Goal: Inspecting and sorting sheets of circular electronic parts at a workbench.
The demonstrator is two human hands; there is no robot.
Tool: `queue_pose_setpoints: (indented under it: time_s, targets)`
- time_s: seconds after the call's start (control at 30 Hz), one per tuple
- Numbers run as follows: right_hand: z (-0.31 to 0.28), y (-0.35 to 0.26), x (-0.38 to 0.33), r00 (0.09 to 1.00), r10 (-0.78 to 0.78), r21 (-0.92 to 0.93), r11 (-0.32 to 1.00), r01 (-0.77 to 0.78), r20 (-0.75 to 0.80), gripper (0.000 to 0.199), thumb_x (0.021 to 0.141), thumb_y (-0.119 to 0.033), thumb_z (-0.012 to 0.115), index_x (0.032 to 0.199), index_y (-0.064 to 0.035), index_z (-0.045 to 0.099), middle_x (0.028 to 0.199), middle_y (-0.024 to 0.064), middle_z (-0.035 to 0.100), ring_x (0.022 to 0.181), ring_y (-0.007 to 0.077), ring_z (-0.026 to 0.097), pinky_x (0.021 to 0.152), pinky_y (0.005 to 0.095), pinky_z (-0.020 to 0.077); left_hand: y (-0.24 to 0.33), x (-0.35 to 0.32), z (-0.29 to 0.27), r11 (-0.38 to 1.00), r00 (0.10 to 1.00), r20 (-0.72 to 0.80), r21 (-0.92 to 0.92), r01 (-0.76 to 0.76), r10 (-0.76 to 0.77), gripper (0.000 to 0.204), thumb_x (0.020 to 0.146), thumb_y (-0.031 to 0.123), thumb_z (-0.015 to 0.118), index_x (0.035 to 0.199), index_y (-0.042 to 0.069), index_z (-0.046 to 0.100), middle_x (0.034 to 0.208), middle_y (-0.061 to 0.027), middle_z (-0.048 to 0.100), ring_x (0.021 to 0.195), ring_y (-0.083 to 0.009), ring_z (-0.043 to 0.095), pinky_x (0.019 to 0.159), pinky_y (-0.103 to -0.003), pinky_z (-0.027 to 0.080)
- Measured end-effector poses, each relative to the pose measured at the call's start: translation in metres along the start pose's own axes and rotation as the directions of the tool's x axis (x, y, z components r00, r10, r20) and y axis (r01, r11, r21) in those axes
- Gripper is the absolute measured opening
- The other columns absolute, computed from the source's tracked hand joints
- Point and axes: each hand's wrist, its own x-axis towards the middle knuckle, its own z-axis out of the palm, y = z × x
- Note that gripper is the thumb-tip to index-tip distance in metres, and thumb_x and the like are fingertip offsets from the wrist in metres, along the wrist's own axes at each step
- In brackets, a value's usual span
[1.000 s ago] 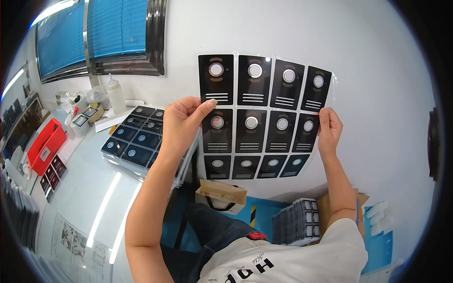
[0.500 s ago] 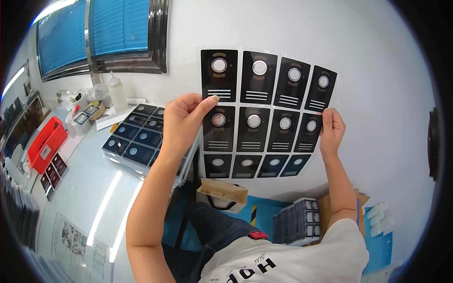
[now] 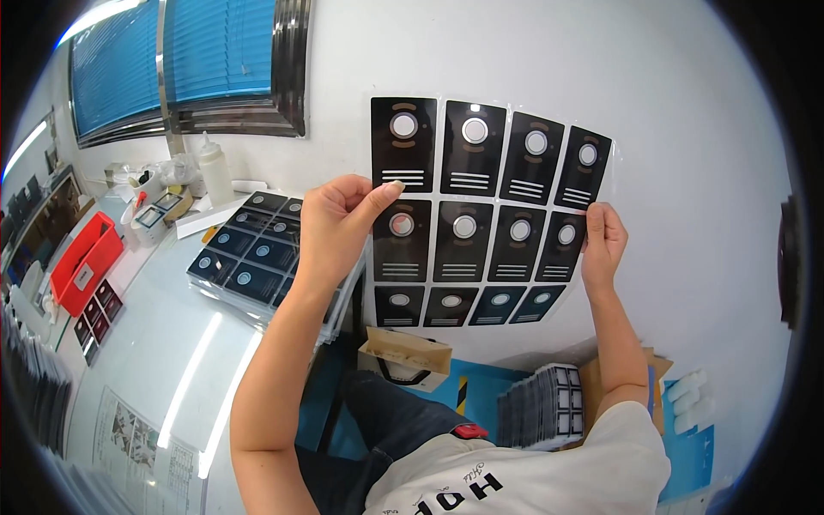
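Observation:
Held up in front of the white wall is a clear plastic sheet point(image 3: 440, 199) printed with rows of black rectangular panels. Each panel has a pale round window, and white stripes show below it in the upper rows. My left hand point(image 3: 339, 225) pinches the sheet's left edge, thumb on the front face. My right hand point(image 3: 604, 245) grips the right edge at about the same height, its fingers partly behind the sheet. To the left, beside my left forearm, a stack of similar dark printed sheets point(image 3: 249, 245) lies on the table.
The glossy white table point(image 3: 163, 343) stretches along my left. On it stand a red bin point(image 3: 86, 262), a squeeze bottle point(image 3: 213, 167) and small dark red panels point(image 3: 99, 318). Below are a paper bag point(image 3: 403, 354), stacked sheets point(image 3: 536, 408) and a cardboard box point(image 3: 652, 365).
The sheet has dropped slightly and tilted a little, its upper left shifting to the right. Both hands have gone down slightly with it and still grip its edges.

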Motion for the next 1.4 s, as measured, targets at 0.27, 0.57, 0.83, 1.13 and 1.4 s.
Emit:
queue_pose_setpoints:
  time_s: [0.27,0.57,0.83,1.13,1.4]
  targets:
    - [0.003,-0.003,0.000,1.000,-0.011,0.011,1.000,0.011,-0.005,0.030,0.097,-0.030,0.050,0.077,-0.0079,0.056,0.063,-0.0093,0.043,0.051,-0.0013,0.031,0.044,0.0165,0.0226,-0.002,0.000,-0.003,1.000,1.000,-0.016,0.015,0.009,-0.009,0.025,0.083,0.021,0.071,0.072,0.000,0.065,0.056,0.0041,0.055,0.051,-0.0011,0.040,0.045,-0.018,0.030]
    - [0.006,-0.004,-0.003,1.000,-0.003,-0.009,1.000,0.003,-0.012,0.030,0.097,-0.030,0.050,0.077,-0.0082,0.055,0.062,-0.0096,0.042,0.052,-0.0009,0.031,0.044,0.0164,0.0231,-0.009,0.004,-0.004,0.999,0.999,0.006,-0.030,0.038,-0.037,0.027,0.084,0.024,0.069,0.073,0.000,0.064,0.056,0.0058,0.050,0.052,-0.0010,0.038,0.046,-0.018,0.029]
    - [0.010,-0.003,-0.004,1.000,-0.013,0.043,0.999,0.012,0.015,0.029,0.096,-0.028,0.051,0.077,-0.0072,0.055,0.063,-0.0087,0.043,0.052,-0.0005,0.033,0.044,0.0168,0.0252,-0.012,0.003,-0.008,0.999,0.999,0.002,-0.012,0.036,-0.036,0.026,0.085,0.023,0.068,0.072,0.001,0.064,0.057,0.0070,0.049,0.052,-0.0002,0.037,0.046,-0.018,0.026]
    - [0.013,-0.002,-0.006,0.999,-0.020,0.075,0.997,0.017,0.036,0.026,0.095,-0.025,0.054,0.081,-0.0035,0.058,0.066,-0.0064,0.049,0.054,0.0002,0.036,0.046,0.0168,0.0275,-0.021,0.006,-0.014,0.999,0.999,0.009,-0.028,0.031,-0.031,0.029,0.086,0.026,0.068,0.072,0.001,0.063,0.056,0.0078,0.047,0.051,0.0001,0.035,0.045,-0.018,0.025]
    - [0.019,-0.008,-0.005,0.999,-0.031,0.033,0.999,0.030,0.028,0.029,0.096,-0.027,0.051,0.078,-0.0057,0.055,0.065,-0.0072,0.045,0.053,0.0002,0.035,0.045,0.0169,0.0267,-0.017,0.006,-0.016,0.999,0.999,-0.005,-0.011,0.042,-0.042,0.030,0.086,0.027,0.068,0.072,0.001,0.064,0.057,0.0074,0.048,0.052,-0.0003,0.036,0.046,-0.017,0.027]
